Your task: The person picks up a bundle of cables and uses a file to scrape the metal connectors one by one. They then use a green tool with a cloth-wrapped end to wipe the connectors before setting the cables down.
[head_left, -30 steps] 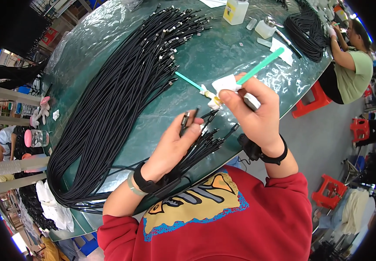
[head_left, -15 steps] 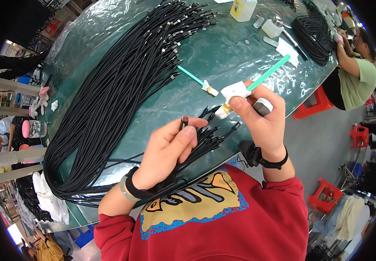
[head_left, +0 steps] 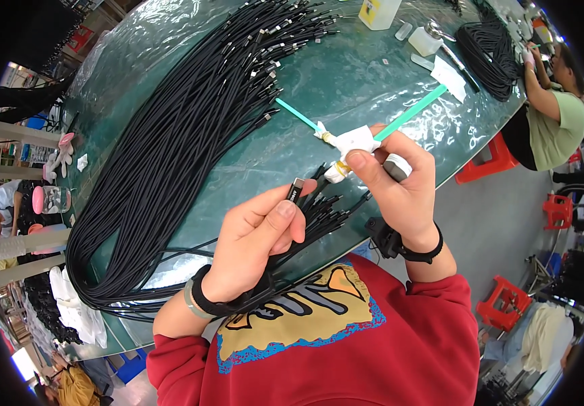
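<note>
Green under clear film, the bench fills much of the head view, a large bundle of black cables spread across it. A slack pinch could let the cable connector twist or drop into the smaller bunch of cables beneath; a careless sweep of the green stick could nudge the thinner stick lying close by. Narrowed to thumb and fingers, the left hand holds that connector, metal end up. Curled, the right hand grips the green stick, thumb against its white cloth, with a grey-and-white object tucked alongside.
</note>
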The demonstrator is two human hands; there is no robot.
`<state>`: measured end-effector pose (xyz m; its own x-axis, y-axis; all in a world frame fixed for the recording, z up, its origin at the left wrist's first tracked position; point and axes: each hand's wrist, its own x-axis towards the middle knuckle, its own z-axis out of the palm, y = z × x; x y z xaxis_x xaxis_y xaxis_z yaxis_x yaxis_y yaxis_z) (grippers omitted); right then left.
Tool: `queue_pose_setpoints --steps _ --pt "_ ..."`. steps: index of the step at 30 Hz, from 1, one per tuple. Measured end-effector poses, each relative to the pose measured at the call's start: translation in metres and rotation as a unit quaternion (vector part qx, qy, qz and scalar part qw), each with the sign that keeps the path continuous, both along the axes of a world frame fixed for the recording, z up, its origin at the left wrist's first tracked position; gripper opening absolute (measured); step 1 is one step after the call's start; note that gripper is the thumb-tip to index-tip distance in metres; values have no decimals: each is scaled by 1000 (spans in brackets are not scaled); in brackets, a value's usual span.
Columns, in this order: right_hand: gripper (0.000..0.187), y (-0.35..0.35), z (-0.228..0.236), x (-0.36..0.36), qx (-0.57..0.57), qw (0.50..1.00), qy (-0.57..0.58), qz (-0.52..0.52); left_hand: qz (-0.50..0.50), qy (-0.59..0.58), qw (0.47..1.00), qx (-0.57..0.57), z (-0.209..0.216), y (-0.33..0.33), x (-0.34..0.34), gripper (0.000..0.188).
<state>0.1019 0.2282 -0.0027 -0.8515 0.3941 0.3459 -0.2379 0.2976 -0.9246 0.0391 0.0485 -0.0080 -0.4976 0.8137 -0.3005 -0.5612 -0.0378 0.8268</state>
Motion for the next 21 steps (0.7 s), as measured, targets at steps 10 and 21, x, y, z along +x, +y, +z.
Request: queue_pose_setpoints --steps 10,21 --pt "14 -15 -5 -13 161 983 77 31 46 90 994 -36 -2 -4 7 31" --pt "12 -10 -4 -16 148 986 82 13 20 66 996 -50 2 -5 2 28"
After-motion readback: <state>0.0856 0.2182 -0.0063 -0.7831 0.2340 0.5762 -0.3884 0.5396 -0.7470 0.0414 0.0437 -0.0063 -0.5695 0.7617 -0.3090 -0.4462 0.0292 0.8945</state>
